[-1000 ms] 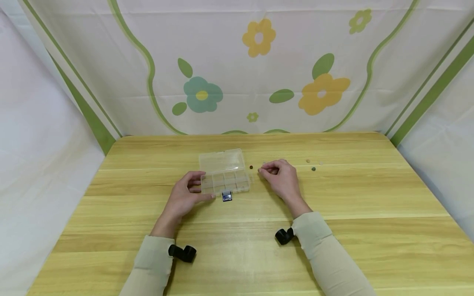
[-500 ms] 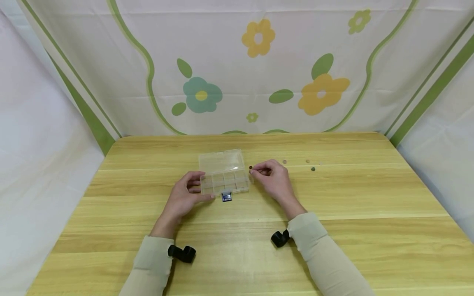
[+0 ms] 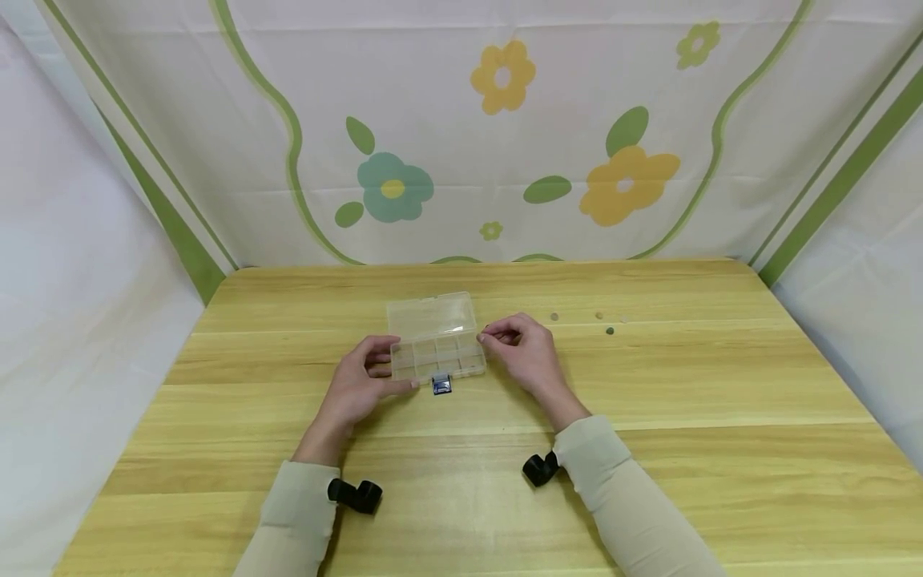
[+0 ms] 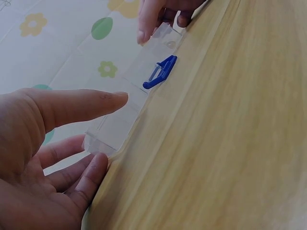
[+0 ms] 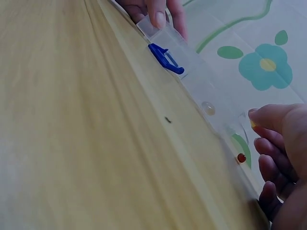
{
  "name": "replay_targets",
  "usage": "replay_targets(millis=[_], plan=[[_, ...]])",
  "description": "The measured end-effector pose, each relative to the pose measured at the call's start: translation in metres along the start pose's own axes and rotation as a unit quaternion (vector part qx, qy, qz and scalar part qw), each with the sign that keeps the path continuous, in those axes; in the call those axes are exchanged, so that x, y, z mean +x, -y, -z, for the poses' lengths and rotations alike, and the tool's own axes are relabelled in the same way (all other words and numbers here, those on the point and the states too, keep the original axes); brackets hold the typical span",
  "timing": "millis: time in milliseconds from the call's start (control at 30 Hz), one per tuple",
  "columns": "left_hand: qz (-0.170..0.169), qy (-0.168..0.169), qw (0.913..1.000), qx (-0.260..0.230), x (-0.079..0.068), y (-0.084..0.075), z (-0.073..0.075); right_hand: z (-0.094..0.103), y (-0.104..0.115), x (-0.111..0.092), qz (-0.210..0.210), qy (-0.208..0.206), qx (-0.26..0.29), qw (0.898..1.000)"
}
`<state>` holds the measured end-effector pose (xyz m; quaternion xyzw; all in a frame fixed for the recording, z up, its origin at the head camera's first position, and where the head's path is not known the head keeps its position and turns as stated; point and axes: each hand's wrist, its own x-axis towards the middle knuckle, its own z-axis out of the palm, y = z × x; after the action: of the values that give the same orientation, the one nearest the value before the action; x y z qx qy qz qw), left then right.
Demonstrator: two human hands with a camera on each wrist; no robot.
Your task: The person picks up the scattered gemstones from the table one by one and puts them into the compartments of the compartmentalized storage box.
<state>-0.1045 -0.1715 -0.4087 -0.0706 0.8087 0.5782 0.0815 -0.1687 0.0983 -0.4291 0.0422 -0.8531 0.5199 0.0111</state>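
A clear plastic compartment box (image 3: 438,355) lies on the table with its lid (image 3: 431,315) raised at the back and a blue latch (image 3: 441,385) at its front. My left hand (image 3: 358,377) holds the box's left end, thumb at the front edge, fingers behind. My right hand (image 3: 525,351) is at the box's right end, pinching a small yellowish bead (image 5: 253,123) between thumb and fingertip. A dark red bead (image 5: 241,157) lies below those fingers, mostly hidden in the head view. Inside the box, a round clear bead (image 5: 208,108) shows through the wall.
Several small beads lie right of the right hand, among them a pinkish bead (image 3: 554,316), a tan bead (image 3: 598,316) and a dark green bead (image 3: 610,331). A flowered cloth (image 3: 447,144) hangs behind the wooden table (image 3: 461,497).
My right hand has moved left, past the dark red bead to the box's right end, uncovering the pinkish bead. The left hand and the box stay put.
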Motion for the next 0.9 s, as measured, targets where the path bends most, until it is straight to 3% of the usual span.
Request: replay_targets(millis=[900], plan=[[0.002, -0.003, 1.0000, 0.000, 0.0008, 0.0009, -0.0009, -0.0037, 0.0018, -0.0015, 0.018, 0.009, 0.005, 1.000]])
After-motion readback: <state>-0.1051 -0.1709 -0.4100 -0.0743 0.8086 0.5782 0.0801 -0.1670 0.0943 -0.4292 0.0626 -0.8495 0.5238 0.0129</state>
